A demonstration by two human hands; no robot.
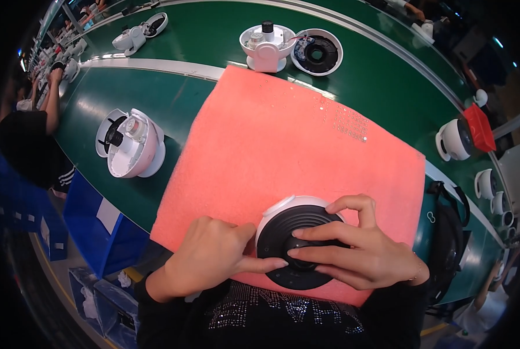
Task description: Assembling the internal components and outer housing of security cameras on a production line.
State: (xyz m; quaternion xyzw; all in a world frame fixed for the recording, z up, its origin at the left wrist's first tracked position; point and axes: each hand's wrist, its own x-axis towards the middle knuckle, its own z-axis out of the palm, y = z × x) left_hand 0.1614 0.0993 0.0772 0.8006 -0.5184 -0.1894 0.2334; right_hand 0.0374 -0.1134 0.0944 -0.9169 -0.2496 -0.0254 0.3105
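Note:
A round white housing with a black ringed face (276,235) lies on the pink foam sheet (260,145), close to my body. At its left edge my left hand (219,250) grips the rim, thumb laid on the black face and the other fingers curled by the side. From the right, my right hand (359,241) reaches over the face. Two of its fingertips press at the raised centre, and another bent finger touches the far rim. What lies beneath the housing is hidden. Several small shiny screws (350,125) sit in rows at the foam's far right.
An opened white housing with a motor (135,142) stands left on the green table (184,96). Beyond the foam are another open housing (267,49) and its black-lined cover (317,52). A red bin (479,129), black bag (446,232) and blue bin (91,218) flank me. A co-worker (27,139) is at left.

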